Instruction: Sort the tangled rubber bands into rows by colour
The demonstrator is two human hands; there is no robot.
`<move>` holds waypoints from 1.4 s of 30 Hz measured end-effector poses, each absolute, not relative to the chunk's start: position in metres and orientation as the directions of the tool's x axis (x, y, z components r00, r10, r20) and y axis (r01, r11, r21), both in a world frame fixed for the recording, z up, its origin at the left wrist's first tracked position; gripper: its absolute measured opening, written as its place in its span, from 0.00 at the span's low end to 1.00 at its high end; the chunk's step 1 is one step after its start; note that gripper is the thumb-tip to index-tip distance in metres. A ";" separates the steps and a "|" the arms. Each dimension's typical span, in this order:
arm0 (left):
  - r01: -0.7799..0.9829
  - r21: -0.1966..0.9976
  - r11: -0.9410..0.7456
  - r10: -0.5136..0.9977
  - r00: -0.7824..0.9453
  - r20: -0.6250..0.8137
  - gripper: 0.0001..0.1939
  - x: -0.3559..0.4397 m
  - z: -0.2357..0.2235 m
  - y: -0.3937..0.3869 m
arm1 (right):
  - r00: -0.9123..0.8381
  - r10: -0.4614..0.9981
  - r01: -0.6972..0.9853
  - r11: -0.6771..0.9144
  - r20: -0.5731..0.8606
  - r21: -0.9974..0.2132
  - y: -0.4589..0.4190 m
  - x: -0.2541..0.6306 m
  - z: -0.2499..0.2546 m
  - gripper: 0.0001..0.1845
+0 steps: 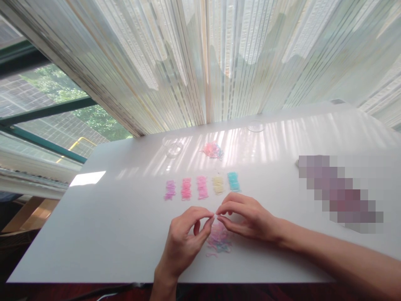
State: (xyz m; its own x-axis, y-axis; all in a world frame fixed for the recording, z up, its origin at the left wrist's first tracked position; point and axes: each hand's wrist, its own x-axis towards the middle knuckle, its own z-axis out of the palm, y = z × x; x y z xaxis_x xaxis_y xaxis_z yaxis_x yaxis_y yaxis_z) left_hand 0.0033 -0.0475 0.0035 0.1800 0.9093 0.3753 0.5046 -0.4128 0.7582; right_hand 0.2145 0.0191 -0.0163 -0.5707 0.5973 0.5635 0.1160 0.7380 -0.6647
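My left hand (pixel 184 236) and my right hand (pixel 249 214) meet fingertip to fingertip over the white table. Thumb and index finger are pinched together on each; whatever is between them is too small to make out. Below the fingertips lies a loose pile of small elastic bands (pixel 219 239) in pink, purple and blue, partly covered by my hands. Beyond them, neat stacks of bands stand in a row: purple (pixel 170 190), coral pink (pixel 186 189), light pink (pixel 202 187), yellow (pixel 218 185) and turquoise (pixel 233 182).
Farther back sits another tangled heap of bands (pixel 213 150), mostly pink. Clear round containers or lids (pixel 173 149) (pixel 256 126) rest toward the window. A pixelated purplish object (pixel 341 192) is on the right. Striped curtains (pixel 200 62) hang along the table's far edge.
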 end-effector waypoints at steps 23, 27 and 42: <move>0.659 0.676 -0.331 0.932 0.117 0.342 0.04 -0.024 0.007 -0.046 | -0.599 0.599 0.142 0.733 0.532 -0.665 0.018 0.215 -0.016 0.06; 0.759 0.599 -0.255 0.913 -0.015 0.408 0.05 -0.046 0.008 -0.042 | -0.635 0.596 0.154 0.720 0.491 -0.676 0.019 0.216 -0.016 0.07; 0.800 0.553 -0.230 0.913 -0.019 0.407 0.06 -0.059 0.002 -0.036 | -0.731 0.584 0.186 0.669 0.354 -0.720 0.020 0.218 -0.015 0.09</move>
State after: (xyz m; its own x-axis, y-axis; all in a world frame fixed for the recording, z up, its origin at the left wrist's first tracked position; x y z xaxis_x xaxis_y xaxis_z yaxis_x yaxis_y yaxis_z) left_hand -0.0590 -0.0362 0.0016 -0.0186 0.9133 0.4069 0.8004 -0.2302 0.5534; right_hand 0.2181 0.0202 -0.0154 -0.7305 0.5840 0.3540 0.1862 0.6691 -0.7195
